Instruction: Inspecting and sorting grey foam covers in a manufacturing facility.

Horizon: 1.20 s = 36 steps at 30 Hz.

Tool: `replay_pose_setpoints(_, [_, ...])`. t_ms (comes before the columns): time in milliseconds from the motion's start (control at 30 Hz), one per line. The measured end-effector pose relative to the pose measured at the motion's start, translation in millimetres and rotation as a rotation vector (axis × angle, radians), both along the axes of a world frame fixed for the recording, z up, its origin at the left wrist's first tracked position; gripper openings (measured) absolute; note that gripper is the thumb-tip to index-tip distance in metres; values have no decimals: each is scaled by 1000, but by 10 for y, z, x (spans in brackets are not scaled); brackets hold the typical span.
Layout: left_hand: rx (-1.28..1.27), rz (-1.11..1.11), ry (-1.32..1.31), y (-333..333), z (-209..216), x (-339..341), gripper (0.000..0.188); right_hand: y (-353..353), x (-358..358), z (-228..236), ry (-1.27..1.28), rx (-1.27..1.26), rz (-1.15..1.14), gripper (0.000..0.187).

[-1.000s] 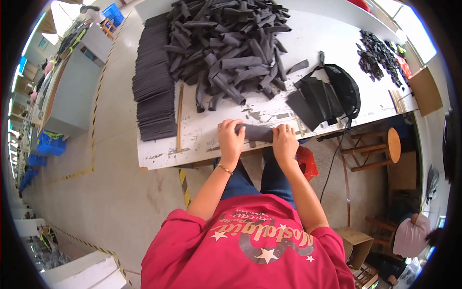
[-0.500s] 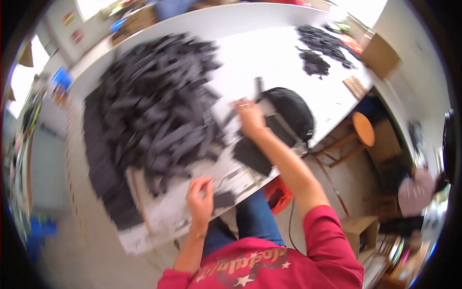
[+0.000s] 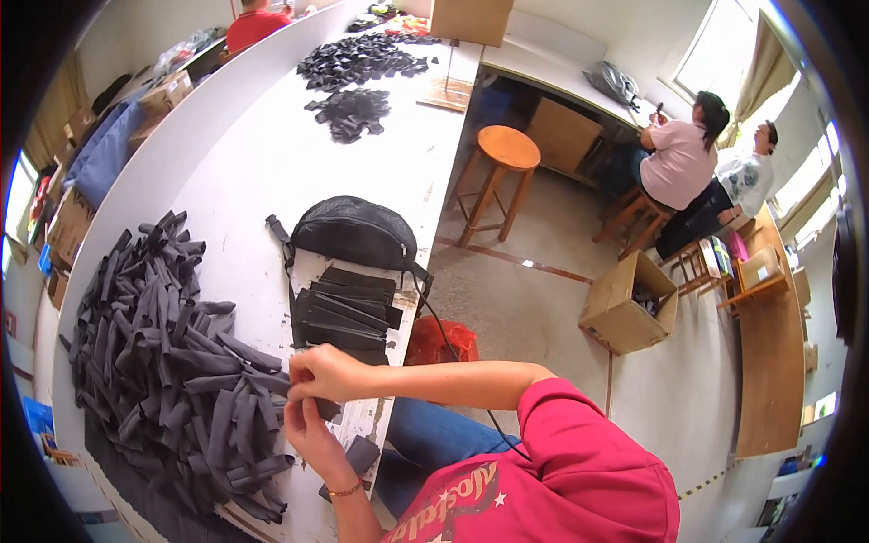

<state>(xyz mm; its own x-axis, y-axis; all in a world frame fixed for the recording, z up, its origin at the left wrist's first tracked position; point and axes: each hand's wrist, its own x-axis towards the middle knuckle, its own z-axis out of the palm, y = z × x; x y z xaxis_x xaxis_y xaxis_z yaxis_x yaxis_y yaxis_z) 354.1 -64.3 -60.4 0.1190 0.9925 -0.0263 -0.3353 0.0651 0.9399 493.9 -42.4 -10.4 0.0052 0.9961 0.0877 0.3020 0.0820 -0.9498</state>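
My right hand [image 3: 328, 373] is closed in a pinch on a dark grey fabric strip [image 3: 300, 393] at the near edge of a loose heap. Just below it, my left hand [image 3: 313, 438] pinches the same strip, fingertips close to the right hand's. The fingers partly hide the strip. To their left spreads the big heap of dark grey fabric strips [image 3: 181, 362]. Beyond the right hand lie neat overlapping dark fabric pieces [image 3: 339, 312], with a black waist bag [image 3: 353, 233] behind them. Another dark piece [image 3: 362, 454] rests by the left wrist at the table edge.
The white table [image 3: 244, 172] carries smaller heaps of black pieces [image 3: 362, 59] at its far end. A red plastic bag [image 3: 444, 342] hangs beside its edge. A wooden stool [image 3: 509, 149] and an open cardboard box [image 3: 629, 303] stand on the floor. Two people [image 3: 679, 163] are at the right.
The view has swung to the right. My right hand has come back from beside the black bag, and my hands, apart before, now meet at a fabric strip.
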Motion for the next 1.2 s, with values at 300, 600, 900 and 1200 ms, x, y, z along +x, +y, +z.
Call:
replay_pose_setpoints(300, [-208,-6,-86,-110,32,-571,27,-353,64,-718,-1087,239,-122,29])
replay_pose_setpoints(600, [-409,83,-403,-197,-82,-741,31,-476,-143,-1058,-1591,282,67,25])
replay_pose_setpoints(900, [-353,205,-396,-466,99,-783,25,-668,173,-955,-1287,499,161,25])
replay_pose_setpoints(1200, [-331,306,-296,-727,-56,-714,32,-822,178,-769,-1049,268,319,59])
